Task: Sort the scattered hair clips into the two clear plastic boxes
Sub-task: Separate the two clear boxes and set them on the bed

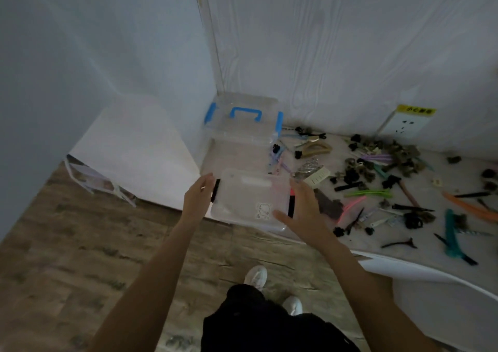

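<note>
A clear plastic box with black latches (249,198) sits near the table's front left corner with its lid on. My left hand (198,196) rests against its left side at the latch, fingers straight. My right hand (300,206) lies against its right side, fingers spread over the right latch. A second clear box with blue handle and latches (242,120) stands behind it in the wall corner, also lidded. Several hair clips (390,179) in black, brown, pink, green, teal and orange lie scattered over the table to the right.
The white table (420,246) meets the wall at the back, where a wall socket (407,125) sits. A white chair (431,279) curves along the table's front right. Wooden floor and my shoes (256,276) lie below.
</note>
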The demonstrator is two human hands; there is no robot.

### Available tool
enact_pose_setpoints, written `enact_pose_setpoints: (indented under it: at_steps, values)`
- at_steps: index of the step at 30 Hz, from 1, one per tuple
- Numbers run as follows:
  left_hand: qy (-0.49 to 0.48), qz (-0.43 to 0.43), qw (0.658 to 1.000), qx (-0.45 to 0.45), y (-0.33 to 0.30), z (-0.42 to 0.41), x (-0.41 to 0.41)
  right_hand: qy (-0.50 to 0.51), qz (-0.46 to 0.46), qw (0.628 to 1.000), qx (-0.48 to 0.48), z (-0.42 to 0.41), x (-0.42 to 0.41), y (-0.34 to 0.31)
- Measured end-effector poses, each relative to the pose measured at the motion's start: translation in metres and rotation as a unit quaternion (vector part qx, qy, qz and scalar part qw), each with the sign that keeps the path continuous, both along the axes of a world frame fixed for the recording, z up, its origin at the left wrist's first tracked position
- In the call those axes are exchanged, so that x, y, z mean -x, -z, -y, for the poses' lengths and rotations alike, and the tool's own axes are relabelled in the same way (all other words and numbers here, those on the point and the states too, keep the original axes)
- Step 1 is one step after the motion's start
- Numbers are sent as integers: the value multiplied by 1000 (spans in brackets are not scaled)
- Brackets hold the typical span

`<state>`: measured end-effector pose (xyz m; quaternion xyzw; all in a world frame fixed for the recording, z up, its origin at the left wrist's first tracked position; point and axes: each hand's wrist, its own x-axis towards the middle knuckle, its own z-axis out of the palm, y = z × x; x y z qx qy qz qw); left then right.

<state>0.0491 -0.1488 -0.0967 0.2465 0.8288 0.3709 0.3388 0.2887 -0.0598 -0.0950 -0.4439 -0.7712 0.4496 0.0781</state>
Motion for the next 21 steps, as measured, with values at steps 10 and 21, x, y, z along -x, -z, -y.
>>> enact_pose_setpoints:
  at_steps: [10,21]
  values:
    - [102,75,991,43,-3,-7,10,-233,198,943,-132,-27,32,-9]
    - [14,-80,996,19,-13,-10,36,-67,24,978,-195,-31,28,-33]
